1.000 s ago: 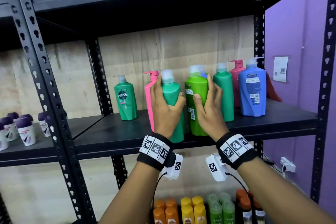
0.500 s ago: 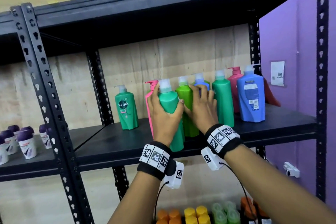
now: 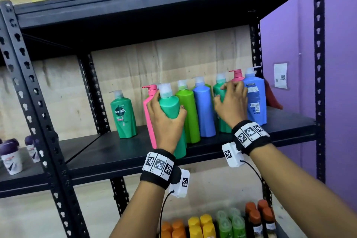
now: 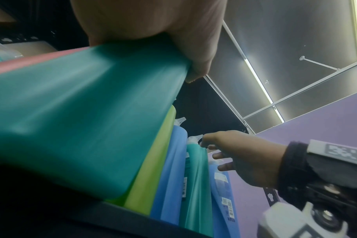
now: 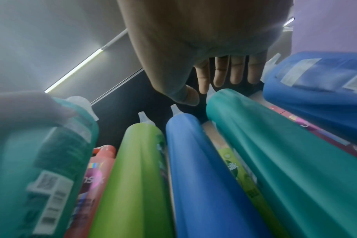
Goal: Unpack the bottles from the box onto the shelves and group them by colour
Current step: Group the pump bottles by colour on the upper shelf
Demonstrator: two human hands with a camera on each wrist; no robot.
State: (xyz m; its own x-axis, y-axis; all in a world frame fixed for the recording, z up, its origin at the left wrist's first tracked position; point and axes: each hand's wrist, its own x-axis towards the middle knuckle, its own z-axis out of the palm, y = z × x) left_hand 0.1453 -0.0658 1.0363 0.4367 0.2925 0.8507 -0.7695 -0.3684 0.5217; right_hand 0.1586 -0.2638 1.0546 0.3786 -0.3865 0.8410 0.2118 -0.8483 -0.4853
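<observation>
My left hand (image 3: 166,120) grips a teal-green bottle (image 3: 171,106) at the front edge of the black shelf (image 3: 116,152); in the left wrist view the same bottle (image 4: 81,120) fills the frame under my palm. Behind it stand a pink bottle (image 3: 149,102), a lime-green bottle (image 3: 186,110) and a blue bottle (image 3: 204,108). My right hand (image 3: 231,100) reaches over a second teal-green bottle (image 5: 285,153), its fingers (image 5: 220,72) straight near the cap. A large blue pump bottle (image 3: 255,98) stands just right of it. A green Sunsilk bottle (image 3: 123,116) stands alone at the left.
A pink pump bottle (image 3: 236,75) stands behind my right hand. Small orange, yellow and green bottles (image 3: 201,226) fill the shelf below. Purple-capped roll-ons (image 3: 11,154) sit on the left bay, past a perforated upright (image 3: 38,112). A purple wall (image 3: 340,83) closes the right side.
My right hand has let go of the lime-green bottle, which now stands on the shelf, and moved right to the second teal-green bottle. My left hand still holds its bottle.
</observation>
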